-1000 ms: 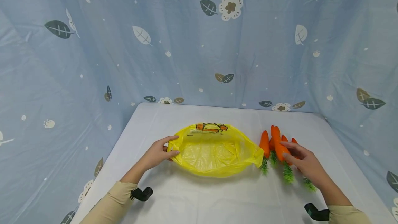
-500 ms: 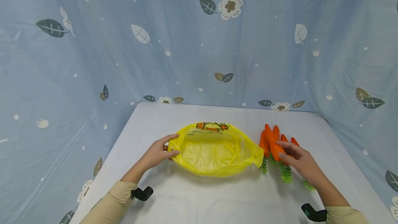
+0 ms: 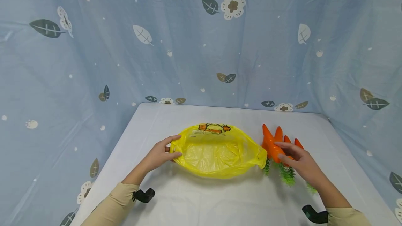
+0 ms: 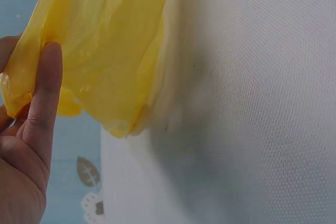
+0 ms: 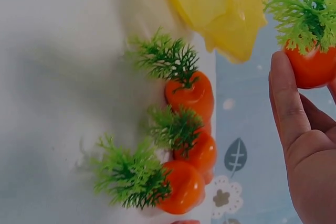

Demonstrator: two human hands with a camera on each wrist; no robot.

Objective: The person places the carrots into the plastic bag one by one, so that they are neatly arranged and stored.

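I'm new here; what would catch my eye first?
Probably the bright yellow plastic bag, open near the middle of the white table, its left edge in the grip of the left hand. Next, the glossy orange carrots with feathery green tops, just right of the bag, one carrot in the grip of the right hand.

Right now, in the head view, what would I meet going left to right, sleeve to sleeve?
Left sleeve → person's left grip → yellow bag → held carrot → person's right grip → right sleeve.
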